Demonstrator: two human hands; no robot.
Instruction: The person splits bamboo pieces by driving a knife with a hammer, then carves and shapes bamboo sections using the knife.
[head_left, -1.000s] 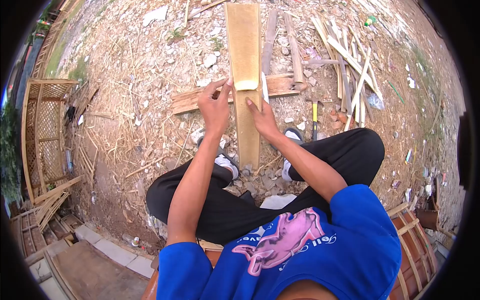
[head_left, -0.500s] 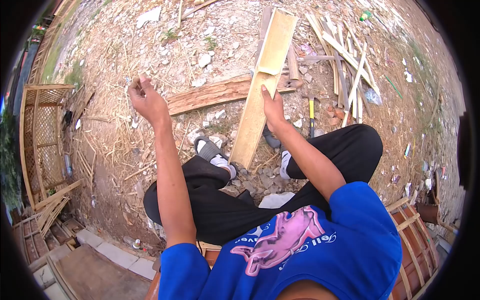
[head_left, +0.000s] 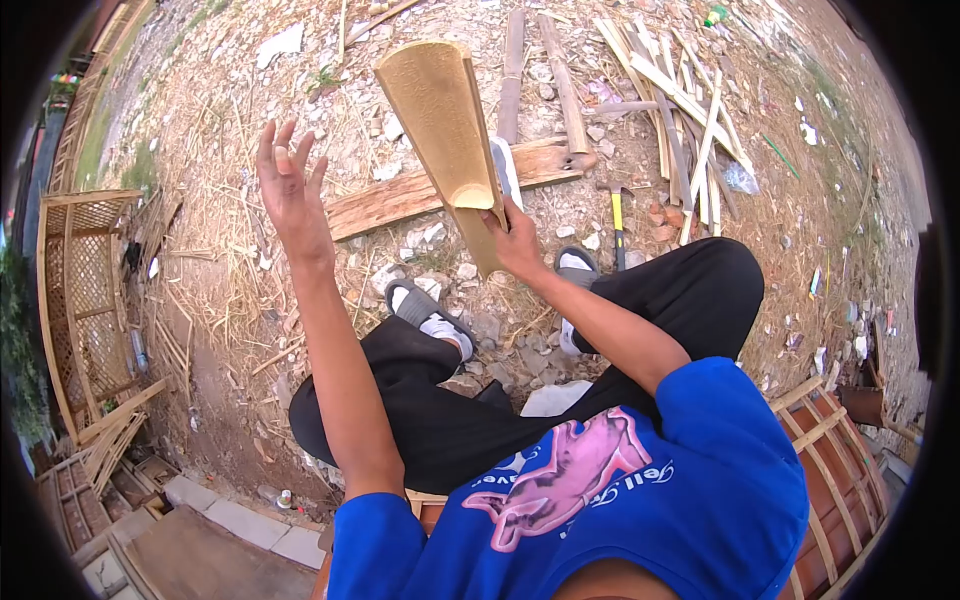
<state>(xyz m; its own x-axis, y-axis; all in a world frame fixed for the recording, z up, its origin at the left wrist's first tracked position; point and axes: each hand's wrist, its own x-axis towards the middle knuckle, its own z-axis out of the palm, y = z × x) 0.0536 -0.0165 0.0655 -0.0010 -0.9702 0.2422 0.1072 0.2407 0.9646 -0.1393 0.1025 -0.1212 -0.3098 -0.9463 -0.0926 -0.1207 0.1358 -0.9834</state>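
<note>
My right hand [head_left: 514, 240] grips the right edge of a split bamboo piece [head_left: 430, 115], which is raised over the ground and leans to the upper left. Its hollow inner side faces me, with a pale ridge across it near my fingers. Off to the left, my left hand [head_left: 293, 195] is lifted with its fingers apart and nothing in it. A rough wooden plank [head_left: 385, 207] lies across the ground behind the bamboo. Something white and blue [head_left: 505, 165] shows just right of the bamboo, partly hidden by it.
A hammer with a yellow and black handle [head_left: 618, 225] lies right of the plank. Beyond it is a pile of thin strips [head_left: 690, 110]. Two narrow wood pieces lie behind the plank. A lattice frame [head_left: 90, 300] stands at the left. Stones and straw cover the ground.
My left hand left the bamboo, moved left and spread its fingers. My right hand kept its grip while the bamboo tilted right, then swung left and rose.
</note>
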